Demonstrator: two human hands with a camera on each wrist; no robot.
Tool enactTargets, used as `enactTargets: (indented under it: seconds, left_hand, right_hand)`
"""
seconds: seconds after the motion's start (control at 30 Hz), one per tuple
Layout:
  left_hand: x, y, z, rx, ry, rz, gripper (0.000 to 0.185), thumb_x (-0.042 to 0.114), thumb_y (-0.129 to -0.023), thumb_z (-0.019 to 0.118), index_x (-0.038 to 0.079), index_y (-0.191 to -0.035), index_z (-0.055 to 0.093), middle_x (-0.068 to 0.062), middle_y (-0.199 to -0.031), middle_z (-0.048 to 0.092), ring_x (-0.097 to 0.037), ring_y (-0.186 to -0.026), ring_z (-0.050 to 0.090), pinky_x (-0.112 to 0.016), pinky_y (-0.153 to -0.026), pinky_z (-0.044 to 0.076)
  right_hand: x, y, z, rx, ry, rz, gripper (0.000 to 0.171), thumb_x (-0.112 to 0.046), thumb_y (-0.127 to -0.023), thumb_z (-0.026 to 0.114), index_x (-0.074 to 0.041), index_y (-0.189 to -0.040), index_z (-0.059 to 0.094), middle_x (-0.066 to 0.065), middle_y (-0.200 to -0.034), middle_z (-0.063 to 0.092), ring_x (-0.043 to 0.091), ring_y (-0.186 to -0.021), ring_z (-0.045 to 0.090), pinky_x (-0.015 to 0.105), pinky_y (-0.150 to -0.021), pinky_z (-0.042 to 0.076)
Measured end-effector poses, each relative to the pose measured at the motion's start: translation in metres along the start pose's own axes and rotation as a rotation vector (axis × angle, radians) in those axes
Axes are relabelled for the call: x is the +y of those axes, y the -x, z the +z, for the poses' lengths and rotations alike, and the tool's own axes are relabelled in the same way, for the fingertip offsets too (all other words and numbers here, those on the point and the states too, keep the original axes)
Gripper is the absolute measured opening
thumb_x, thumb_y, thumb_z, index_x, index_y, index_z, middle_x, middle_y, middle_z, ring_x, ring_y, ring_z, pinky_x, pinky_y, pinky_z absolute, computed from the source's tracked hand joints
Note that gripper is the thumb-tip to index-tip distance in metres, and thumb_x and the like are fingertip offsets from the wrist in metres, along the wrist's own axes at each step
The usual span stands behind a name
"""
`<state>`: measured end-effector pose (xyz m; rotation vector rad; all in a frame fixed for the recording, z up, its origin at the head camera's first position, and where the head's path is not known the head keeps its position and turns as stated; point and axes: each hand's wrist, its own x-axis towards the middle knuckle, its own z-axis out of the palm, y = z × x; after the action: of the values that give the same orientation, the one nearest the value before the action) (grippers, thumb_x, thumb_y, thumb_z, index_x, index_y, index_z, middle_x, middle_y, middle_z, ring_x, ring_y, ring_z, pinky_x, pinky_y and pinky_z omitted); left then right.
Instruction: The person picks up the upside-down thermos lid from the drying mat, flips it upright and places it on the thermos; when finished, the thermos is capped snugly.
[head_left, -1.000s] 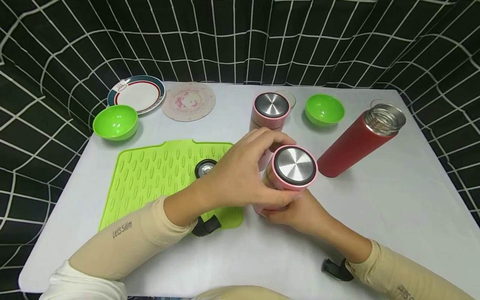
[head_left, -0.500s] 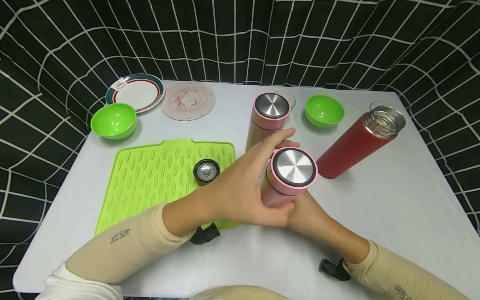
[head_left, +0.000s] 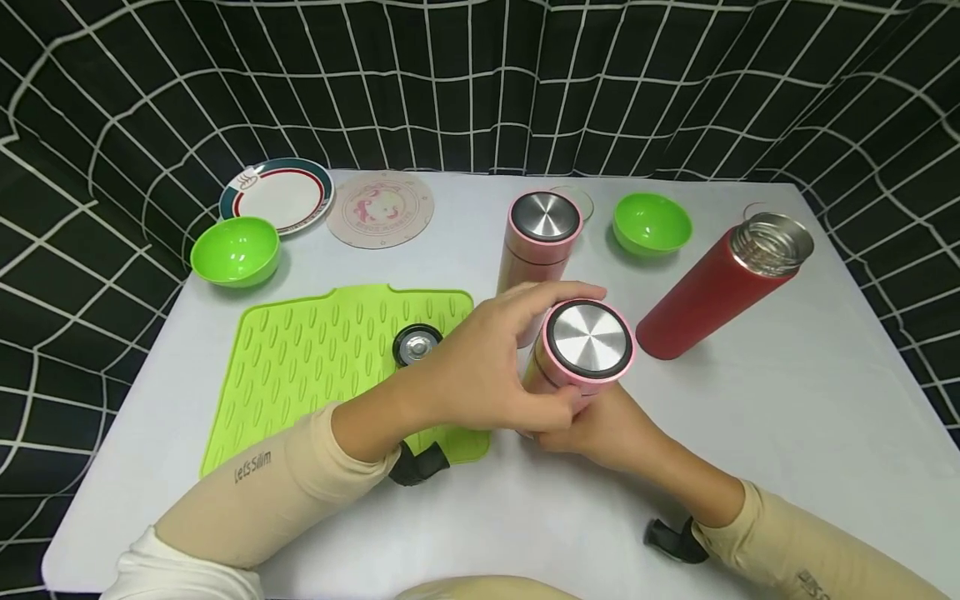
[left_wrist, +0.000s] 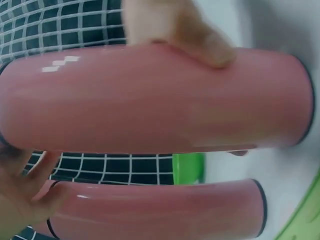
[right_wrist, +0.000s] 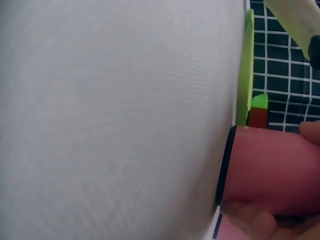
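Observation:
A pink thermos [head_left: 542, 377] with a brushed-steel lid [head_left: 589, 337] stands near the table's middle. My left hand [head_left: 483, 362] holds it at the lid, thumb on the near side and fingers behind. Lower down, my right hand [head_left: 611, 425] grips the body; in the left wrist view its thumb lies along the pink wall. The right wrist view has the thermos base [right_wrist: 227, 165] right at the white tabletop, with right-hand fingers [right_wrist: 250, 220] curled under the body. Just behind stands a second pink thermos [head_left: 534, 260], lid on, partly hidden by my left hand.
Right of the thermoses is an open red flask [head_left: 708, 300]. A black-rimmed stopper [head_left: 416, 343] lies on the green mat [head_left: 292, 358] at left. Green bowls [head_left: 236, 250] [head_left: 651, 223], a plate [head_left: 281, 200] and a round pink-print mat [head_left: 381, 208] sit along the back.
Half a second ago my left fingers were spread loosely around the lid; they have closed in on it again, thumb now higher on the near side. The right hand keeps its grip.

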<state>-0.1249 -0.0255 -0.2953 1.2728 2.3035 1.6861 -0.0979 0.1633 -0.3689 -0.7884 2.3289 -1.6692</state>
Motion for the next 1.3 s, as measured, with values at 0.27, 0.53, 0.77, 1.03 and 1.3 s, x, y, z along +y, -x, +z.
enactTargets:
  seconds: [0.27,0.53,0.77,1.03,1.3]
  left_hand:
    - [-0.001,0.0,0.0,0.004,0.143,-0.005,0.089,0.017,-0.071,0.086,0.007,-0.144,0.035,-0.001,-0.132,0.055,-0.008,-0.116,0.053,-0.028,-0.099,0.044]
    - [-0.006,0.0,0.003,0.01,0.083,0.06,0.079,0.017,-0.072,0.08,0.002,-0.139,0.04,-0.003,-0.132,0.05,-0.01,-0.112,0.053,-0.029,-0.095,0.046]
    - [-0.006,0.001,0.002,0.034,0.114,0.045,0.078,0.018,-0.071,0.084,0.002,-0.135,0.043,-0.002,-0.127,0.053,-0.009,-0.111,0.054,-0.028,-0.094,0.047]
    - [-0.006,0.002,0.004,0.049,0.077,0.055,0.079,0.02,-0.069,0.085,0.002,-0.134,0.043,-0.003,-0.131,0.046,-0.009,-0.112,0.051,-0.027,-0.096,0.046]
    - [-0.007,0.003,0.006,0.058,0.082,0.04,0.081,0.02,-0.069,0.087,0.004,-0.13,0.037,-0.003,-0.126,0.046,-0.01,-0.111,0.05,-0.027,-0.096,0.044]
  right_hand:
    - [0.02,0.002,0.001,0.004,0.02,0.023,0.044,0.005,-0.066,0.085,-0.012,-0.098,0.059,-0.002,-0.087,0.061,0.017,-0.076,0.057,0.031,-0.067,0.051]
    - [0.009,0.0,0.001,-0.009,-0.003,-0.007,0.041,0.01,-0.066,0.081,-0.012,-0.092,0.058,0.001,-0.08,0.06,0.019,-0.071,0.055,0.031,-0.063,0.05]
    - [-0.007,-0.002,0.002,-0.004,0.013,0.025,0.04,0.01,-0.067,0.08,-0.012,-0.092,0.058,0.001,-0.082,0.059,0.017,-0.073,0.055,0.031,-0.065,0.049]
    - [-0.007,0.001,0.001,0.006,0.017,0.02,0.041,0.009,-0.067,0.08,-0.011,-0.095,0.057,-0.001,-0.083,0.06,0.017,-0.073,0.056,0.03,-0.065,0.05]
    - [0.002,0.001,0.002,0.005,0.014,0.013,0.044,0.008,-0.066,0.081,-0.015,-0.095,0.057,-0.001,-0.083,0.06,0.018,-0.073,0.056,0.03,-0.064,0.049]
